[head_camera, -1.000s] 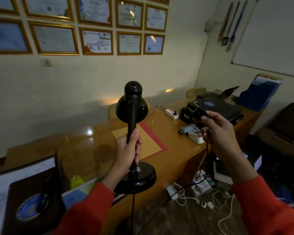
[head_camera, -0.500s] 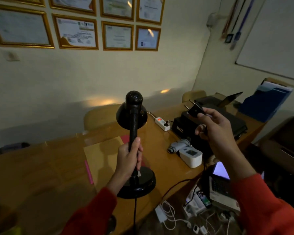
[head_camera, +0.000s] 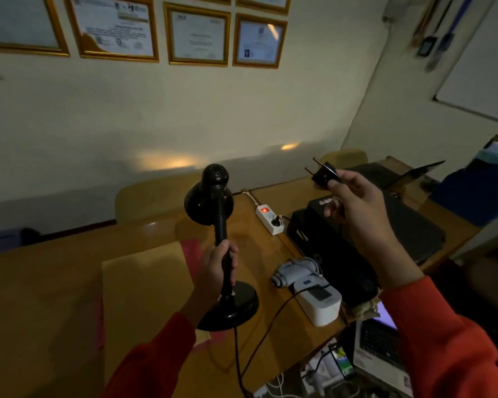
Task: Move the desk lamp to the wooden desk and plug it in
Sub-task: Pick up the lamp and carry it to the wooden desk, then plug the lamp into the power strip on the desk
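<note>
A black desk lamp [head_camera: 213,196] with a flexible neck and round base stands upright over the wooden desk [head_camera: 55,282], its base at or just above the desktop near the front edge. My left hand [head_camera: 216,271] grips the lamp's neck low down. My right hand [head_camera: 354,202] holds the lamp's black two-pin plug [head_camera: 322,172] up in the air, pins pointing up and left. The black cord [head_camera: 270,323] runs from the base over the desk's front edge. A white power strip [head_camera: 269,218] with a red lit switch lies on the desk behind the lamp, one plug in it.
A black printer [head_camera: 342,245] sits right of the lamp, a white blood-pressure monitor [head_camera: 316,300] with its rolled cuff in front of it. A tan envelope [head_camera: 144,282] lies left of the base. An open laptop [head_camera: 380,343] and cables are on the floor at right.
The view has moved closer to the desk. The lamp has come forward over the desktop, and my right hand has raised the plug higher, toward the power strip side.
</note>
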Tool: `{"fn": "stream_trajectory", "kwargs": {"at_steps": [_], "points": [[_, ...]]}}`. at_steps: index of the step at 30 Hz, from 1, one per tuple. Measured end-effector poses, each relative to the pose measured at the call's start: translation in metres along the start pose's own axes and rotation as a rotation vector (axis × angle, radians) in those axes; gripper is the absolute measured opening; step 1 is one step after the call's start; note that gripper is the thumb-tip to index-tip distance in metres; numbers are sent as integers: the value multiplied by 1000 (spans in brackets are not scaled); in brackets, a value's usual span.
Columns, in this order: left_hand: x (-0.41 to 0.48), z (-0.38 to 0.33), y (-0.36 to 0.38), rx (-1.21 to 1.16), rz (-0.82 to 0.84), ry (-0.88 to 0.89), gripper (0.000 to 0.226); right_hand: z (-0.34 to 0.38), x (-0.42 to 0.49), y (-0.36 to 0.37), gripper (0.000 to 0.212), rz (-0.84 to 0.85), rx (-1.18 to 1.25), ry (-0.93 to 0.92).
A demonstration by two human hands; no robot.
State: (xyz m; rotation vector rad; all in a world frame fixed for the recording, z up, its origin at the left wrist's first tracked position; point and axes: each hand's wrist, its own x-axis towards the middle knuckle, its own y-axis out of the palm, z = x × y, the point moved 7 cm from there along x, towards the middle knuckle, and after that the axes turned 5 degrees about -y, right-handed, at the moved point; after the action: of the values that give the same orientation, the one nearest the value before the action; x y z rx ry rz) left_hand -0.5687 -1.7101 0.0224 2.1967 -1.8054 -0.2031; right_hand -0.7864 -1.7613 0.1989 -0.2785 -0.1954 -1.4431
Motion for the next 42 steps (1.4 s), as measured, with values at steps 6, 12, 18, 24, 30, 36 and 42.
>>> {"fn": "stream_trajectory", "kwargs": {"at_steps": [6, 12, 18, 24, 30, 36, 42], "points": [[19, 39, 21, 168, -27, -26, 41, -44, 57, -13, 22, 119, 0, 16], [45, 93, 36, 302, -192, -162, 36, -98, 90, -23, 16, 310, 11, 61], [49, 146, 35, 464, -399, -320, 22, -136, 111, -35, 17, 410, 18, 135], [46, 166, 42, 401, -456, -281, 29, -156, 123, -40, 19, 482, 33, 175], [39, 173, 38, 652, -469, -339, 18, -172, 128, -29, 18, 548, 34, 221], [41, 180, 44, 685, -457, -343, 17, -190, 130, -21, 19, 584, 65, 219], [37, 186, 52, 621, -409, -301, 18, -207, 137, -29, 17, 564, 36, 243]]}}
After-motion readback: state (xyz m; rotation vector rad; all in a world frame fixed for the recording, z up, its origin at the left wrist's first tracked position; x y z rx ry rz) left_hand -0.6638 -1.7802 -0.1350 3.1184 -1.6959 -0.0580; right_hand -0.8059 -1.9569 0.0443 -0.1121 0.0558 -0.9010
